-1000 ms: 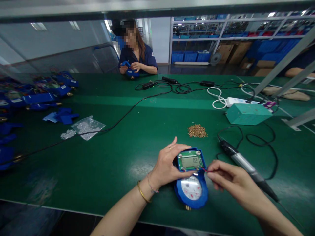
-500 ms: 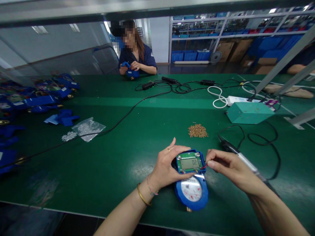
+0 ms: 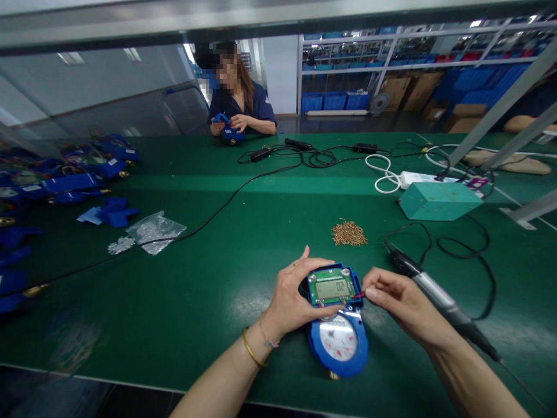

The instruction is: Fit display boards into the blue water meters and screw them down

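My left hand (image 3: 292, 296) grips a blue-cased display module (image 3: 333, 285), its thumb and fingers around opposite edges. A green circuit board and a small LCD reading about 0.2 show in the open case. Just below it lies a blue round water meter (image 3: 338, 339) with a white dial and a brass fitting at its lower end. At the module's right edge, my right hand (image 3: 394, 296) pinches thin red wires (image 3: 360, 295) between thumb and fingertips. How the wires run inside the case is too small to tell.
Small brass screws (image 3: 348, 233) lie in a pile beyond the module. An electric screwdriver (image 3: 439, 296) rests right of my right hand, near a teal box (image 3: 439, 200). A clear plastic bag (image 3: 156, 231) and several blue meters (image 3: 72, 179) sit left. Opposite, a person (image 3: 241, 107) handles a blue part.
The module has tilted slightly and shifted a little left in my left hand. My right hand keeps its pinch on the red wires, and more of the screwdriver shows.
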{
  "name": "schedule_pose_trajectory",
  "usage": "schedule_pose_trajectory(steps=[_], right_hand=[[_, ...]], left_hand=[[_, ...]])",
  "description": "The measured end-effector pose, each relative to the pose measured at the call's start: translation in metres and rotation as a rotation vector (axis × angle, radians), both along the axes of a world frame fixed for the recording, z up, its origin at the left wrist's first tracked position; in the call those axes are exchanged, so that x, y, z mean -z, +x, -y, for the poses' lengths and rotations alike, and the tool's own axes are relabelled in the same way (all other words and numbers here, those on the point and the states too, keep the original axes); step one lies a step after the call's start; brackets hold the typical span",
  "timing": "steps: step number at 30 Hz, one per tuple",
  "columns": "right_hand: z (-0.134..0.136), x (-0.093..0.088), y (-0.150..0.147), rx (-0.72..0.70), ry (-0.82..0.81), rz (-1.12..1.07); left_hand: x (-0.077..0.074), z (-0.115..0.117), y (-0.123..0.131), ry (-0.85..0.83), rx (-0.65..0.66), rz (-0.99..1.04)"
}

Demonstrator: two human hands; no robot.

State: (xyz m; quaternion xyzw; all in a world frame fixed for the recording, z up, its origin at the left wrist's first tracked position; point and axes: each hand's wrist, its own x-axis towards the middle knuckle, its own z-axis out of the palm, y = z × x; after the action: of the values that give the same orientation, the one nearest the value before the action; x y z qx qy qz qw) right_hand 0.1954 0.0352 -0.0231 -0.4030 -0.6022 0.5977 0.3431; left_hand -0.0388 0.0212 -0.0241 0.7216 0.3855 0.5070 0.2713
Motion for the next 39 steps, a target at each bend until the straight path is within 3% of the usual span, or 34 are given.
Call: schedule_pose_trajectory(steps=[6,11,12,16,18,24,29,34,39], right_hand=[[-0.002,-0.004,-0.010,0.013,0.134,0.000],[0.006,-0.014,-0.018,0.200,0.509,0.156],[0.008,-0.016,-0.019,0.223,0.498,0.187],[0.013,-0.017,-0.024,0.234,0.136,0.108],[0.015,-0.015,-0.027,0.223,0.055,0.052],[0.034,0.003,-0.036,0.223,0.242,0.209],[0.048,0.013,-0.052,0.360,0.404,0.422],[0.050,0.008,-0.067,0.381,0.460,0.413],[0.045,0.010,-0.062,0.425,0.498,0.350]], left_hand=[[-0.003,0.001,0.005,-0.133,0.029,0.104],[-0.002,-0.001,0.005,-0.240,0.016,0.177],[-0.001,-0.002,0.005,-0.253,0.016,0.185],[0.004,-0.005,0.006,-0.285,0.028,0.225],[0.006,-0.005,0.008,-0.293,0.041,0.243],[0.009,-0.002,0.012,-0.384,0.031,0.334],[0.007,0.004,0.020,-0.414,-0.080,0.353],[0.008,0.010,0.027,-0.403,-0.197,0.326],[0.014,0.009,0.024,-0.344,-0.154,0.286]])
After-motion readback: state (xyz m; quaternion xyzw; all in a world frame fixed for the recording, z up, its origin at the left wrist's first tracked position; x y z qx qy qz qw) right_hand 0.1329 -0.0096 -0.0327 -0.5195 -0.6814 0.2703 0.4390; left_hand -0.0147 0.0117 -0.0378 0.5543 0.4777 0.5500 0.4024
